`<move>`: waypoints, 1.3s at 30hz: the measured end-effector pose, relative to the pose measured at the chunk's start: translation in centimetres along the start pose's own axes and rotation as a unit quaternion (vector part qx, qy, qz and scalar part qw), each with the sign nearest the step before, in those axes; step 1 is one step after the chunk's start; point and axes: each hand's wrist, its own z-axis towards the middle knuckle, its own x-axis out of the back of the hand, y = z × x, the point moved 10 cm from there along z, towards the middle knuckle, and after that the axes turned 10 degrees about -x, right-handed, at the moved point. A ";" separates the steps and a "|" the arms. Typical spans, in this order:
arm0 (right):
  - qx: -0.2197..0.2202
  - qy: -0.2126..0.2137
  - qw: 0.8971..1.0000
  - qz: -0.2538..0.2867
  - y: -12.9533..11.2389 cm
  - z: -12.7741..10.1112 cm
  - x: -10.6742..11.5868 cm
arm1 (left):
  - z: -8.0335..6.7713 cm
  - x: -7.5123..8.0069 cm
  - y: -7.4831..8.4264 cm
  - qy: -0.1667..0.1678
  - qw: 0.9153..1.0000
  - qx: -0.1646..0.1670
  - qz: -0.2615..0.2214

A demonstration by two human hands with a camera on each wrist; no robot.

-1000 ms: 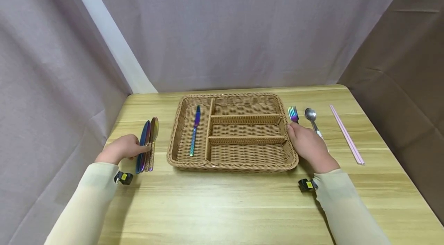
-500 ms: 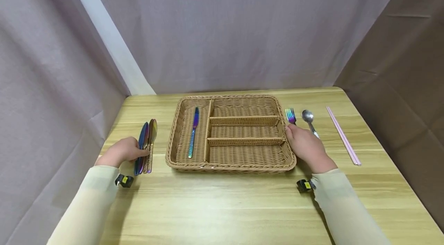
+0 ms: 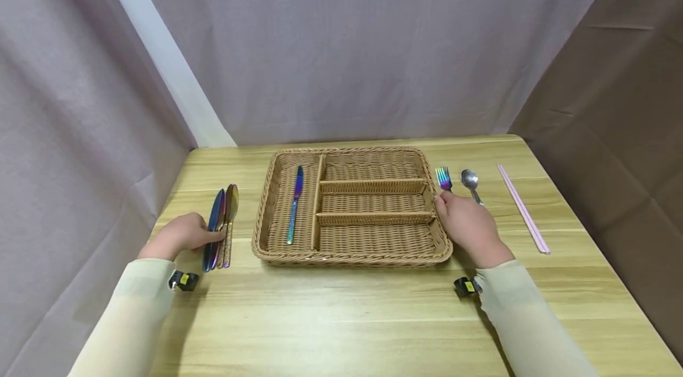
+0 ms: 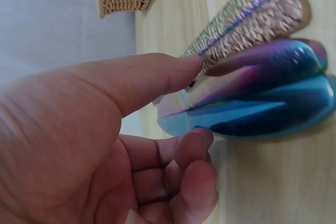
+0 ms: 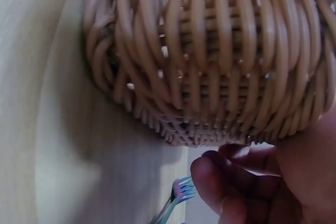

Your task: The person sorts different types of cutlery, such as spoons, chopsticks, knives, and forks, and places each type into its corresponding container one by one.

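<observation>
A woven cutlery tray (image 3: pixel 352 254) is set in the middle of the wooden desk (image 3: pixel 341 318), divided into one long compartment on the left and three shorter ones stacked near to far on the right. A single iridescent knife (image 3: pixel 294 204) is laid lengthwise in the long left compartment.

To the left of the tray, a small bundle of iridescent cutlery (image 3: pixel 220 227) is lined up on the desk, handles toward the near edge. The left hand (image 3: pixel 178 236) is placed at this bundle: in the left wrist view the thumb is laid over the top of the smooth blue and purple pieces (image 4: pixel 262 95) while the curled fingers (image 4: pixel 191 153) are tucked against their underside, so the bundle is pinched. Two textured handles (image 4: pixel 252 19) are seen lying just beside the smooth ones.

To the right of the tray, the right hand (image 3: pixel 466 226) is rested on the desk against the tray's right wall, over the handle of an iridescent fork (image 3: pixel 443 178) whose tines are pointed to the far side. In the right wrist view the fingers (image 5: pixel 220 182) are curled just above the fork's tines (image 5: pixel 178 192), close under the tray's woven rim (image 5: pixel 210 66); whether the handle is actually gripped cannot be told. A silver spoon (image 3: pixel 471 182) is lain just right of the fork, and pink chopsticks (image 3: pixel 523 208) are set farther right, apart from it.
</observation>
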 end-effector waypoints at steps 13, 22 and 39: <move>-0.013 -0.010 1.000 0.015 -0.6 -1.0 0.6 | 2.0 -1.5 -4.8 0.002 1.000 -0.015 -0.010; -0.009 -0.010 1.000 0.005 -0.7 -0.8 -0.5 | -0.4 -0.4 -1.7 0.001 1.000 0.022 -0.014; -0.009 -0.009 1.000 0.008 -0.6 -0.5 -0.8 | -0.4 -0.6 -1.5 0.037 0.998 0.047 -0.003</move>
